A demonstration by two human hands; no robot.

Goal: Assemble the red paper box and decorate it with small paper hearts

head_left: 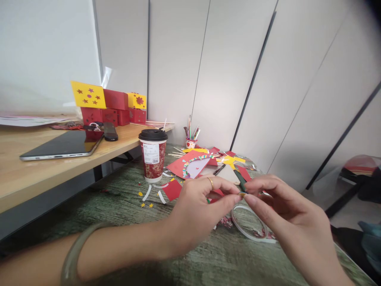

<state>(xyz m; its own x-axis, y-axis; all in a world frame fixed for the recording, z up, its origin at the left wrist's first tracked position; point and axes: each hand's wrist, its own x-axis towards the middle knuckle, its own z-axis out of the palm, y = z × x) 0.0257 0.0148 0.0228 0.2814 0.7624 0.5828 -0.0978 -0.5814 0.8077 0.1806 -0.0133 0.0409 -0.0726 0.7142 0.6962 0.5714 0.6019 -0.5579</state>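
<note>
My left hand (198,216), with a ring on one finger, meets my right hand (300,222) over the table's middle. Both pinch a tiny yellow and bluish piece (242,194) between thumb and fingertips; most of it is covered, and I cannot make out its kind. Below the fingertips a loop of white strip (235,218) lies on the table, with small red and white scraps (226,222) beside it. Left of my left hand are a red paper piece (172,190), white paper strips (161,197) and small yellow stars (151,205).
A lidded paper cup (153,167) stands at the left. Behind my hands lie a decorated red card (178,163), coloured paper and sticks, and a pot of brushes and pens (191,143). A higher wooden shelf (125,142) carries a tablet (65,145) and red and yellow boxes (116,99).
</note>
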